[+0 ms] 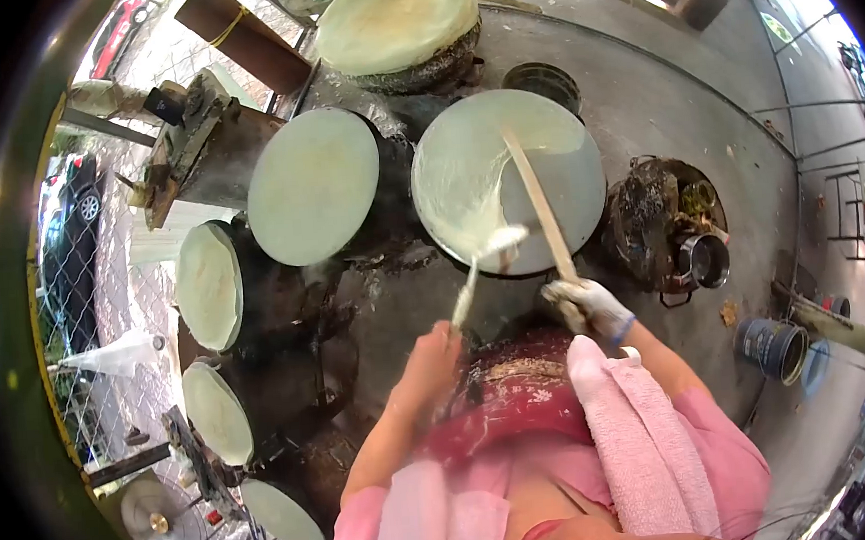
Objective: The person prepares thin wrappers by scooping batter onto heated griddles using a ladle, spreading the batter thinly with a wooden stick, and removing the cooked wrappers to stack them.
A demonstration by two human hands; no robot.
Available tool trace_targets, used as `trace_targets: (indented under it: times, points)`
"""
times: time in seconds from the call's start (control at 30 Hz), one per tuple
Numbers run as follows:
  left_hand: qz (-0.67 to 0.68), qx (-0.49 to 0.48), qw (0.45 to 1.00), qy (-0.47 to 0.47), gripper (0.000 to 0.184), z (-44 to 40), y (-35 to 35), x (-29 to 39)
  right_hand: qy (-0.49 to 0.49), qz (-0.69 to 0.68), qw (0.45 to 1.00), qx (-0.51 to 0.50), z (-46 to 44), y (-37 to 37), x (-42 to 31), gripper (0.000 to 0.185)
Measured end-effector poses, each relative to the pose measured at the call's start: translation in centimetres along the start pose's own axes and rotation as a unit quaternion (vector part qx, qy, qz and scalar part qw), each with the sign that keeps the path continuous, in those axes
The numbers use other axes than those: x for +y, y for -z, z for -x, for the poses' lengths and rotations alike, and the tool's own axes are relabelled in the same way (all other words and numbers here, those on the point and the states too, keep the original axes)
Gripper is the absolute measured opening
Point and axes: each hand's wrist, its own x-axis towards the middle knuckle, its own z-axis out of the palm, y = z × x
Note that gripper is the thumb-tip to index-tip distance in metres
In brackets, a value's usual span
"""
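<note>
My left hand (433, 358), bare, is closed around a short-handled tool (465, 293) with a pale, batter-coated head. Whether that head is a scraper or a brush I cannot make out. It lies over the near edge of a large round griddle (573, 195). White batter (462, 193) covers the griddle's left and far part, and the right part shows bare grey. In a white glove, my right hand (588, 307) grips a long flat wooden stick (538, 197), which slants across the griddle with its far end in the batter.
Several more round griddles bearing pale sheets (314, 186) curve along the left. One stands at the back (397, 20). On the right are a sooty drum (650, 220) with a metal pot (703, 261), and a dark bucket (771, 349). A pink towel (645, 436) hangs over my right shoulder.
</note>
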Motion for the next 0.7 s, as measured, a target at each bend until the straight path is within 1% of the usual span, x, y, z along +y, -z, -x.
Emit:
trace_targets:
  times: [0.03, 0.07, 0.1, 0.13, 0.17, 0.2, 0.27, 0.3, 0.33, 0.4, 0.43, 0.47, 0.5, 0.53, 0.6, 0.63, 0.67, 0.7]
  points:
    - [0.036, 0.051, 0.998, -0.019, 0.018, 0.2, 0.7, -1.0, -0.007, -0.039, 0.999, -0.013, 0.2, -4.6, -0.7, 0.02]
    - [0.054, 0.125, 0.989, -0.057, 0.019, 0.9, 1.5, -1.1, 0.03, 0.005, 0.999, 0.028, -2.7, -7.6, 0.7, 0.025]
    - [0.081, 0.158, 0.983, -0.055, 0.019, 1.6, 2.6, -1.6, 0.047, -0.032, 0.998, 0.035, -5.9, -9.8, 2.4, 0.032]
    - [0.11, 0.191, 0.974, -0.052, 0.019, 2.1, 3.6, -2.4, 0.055, -0.009, 0.996, 0.069, -9.5, -11.7, 4.4, 0.037]
    - [0.142, 0.233, 0.958, -0.091, 0.013, 2.2, 4.1, -4.0, 0.074, 0.046, 0.991, 0.1, -11.2, -13.9, 5.3, 0.039]
    - [0.201, 0.215, 0.954, -0.065, 0.011, 3.0, 5.2, -4.3, 0.121, 0.171, 0.96, 0.187, -14.0, -14.8, 6.8, 0.04]
    - [0.27, 0.196, 0.942, -0.04, 0.009, 4.0, 6.3, -7.1, 0.111, 0.26, 0.91, 0.304, -15.3, -15.8, 7.7, 0.045]
    - [0.25, 0.206, 0.944, -0.058, 0.008, 4.0, 6.1, -10.0, 0.137, 0.294, 0.873, 0.364, -17.3, -13.8, 9.8, 0.05]
    - [0.255, 0.203, 0.943, -0.062, 0.008, 4.8, 6.3, -11.5, 0.108, 0.283, 0.875, 0.378, -15.6, -13.3, 9.5, 0.054]
    - [0.268, 0.198, 0.94, -0.068, 0.008, 6.3, 6.2, -13.3, 0.125, 0.29, 0.833, 0.455, -14.3, -10.1, 10.9, 0.052]
    - [0.372, 0.165, 0.913, -0.005, 0.009, 7.6, 6.6, -12.2, 0.118, 0.251, 0.846, 0.455, -12.2, -9.7, 10.4, 0.048]
    - [0.382, 0.161, 0.91, 0.015, 0.01, 8.6, 6.9, -11.7, 0.111, 0.213, 0.86, 0.451, -10.3, -9.7, 9.7, 0.044]
    - [0.393, 0.159, 0.905, 0.034, 0.011, 9.4, 7.0, -11.3, 0.124, 0.128, 0.883, 0.435, -9.3, -9.5, 9.1, 0.034]
    - [0.403, 0.158, 0.9, 0.055, 0.011, 10.0, 6.8, -11.1, 0.148, 0.052, 0.905, 0.395, -8.9, -9.0, 8.7, 0.029]
    - [0.397, 0.175, 0.9, 0.044, 0.01, 10.4, 5.9, -11.5, 0.153, 0.055, 0.917, 0.364, -7.9, -10.7, 8.5, 0.029]
    - [0.395, 0.182, 0.9, 0.038, 0.009, 10.4, 5.5, -11.3, 0.144, 0.169, 0.911, 0.347, -7.3, -11.6, 8.6, 0.031]
    - [0.392, 0.189, 0.899, 0.034, 0.009, 10.4, 5.1, -10.9, 0.154, 0.364, 0.862, 0.319, -7.4, -11.1, 9.5, 0.039]
    - [0.388, 0.194, 0.9, 0.037, 0.009, 10.4, 4.8, -10.4, 0.132, 0.441, 0.815, 0.351, -7.3, -10.3, 9.8, 0.042]
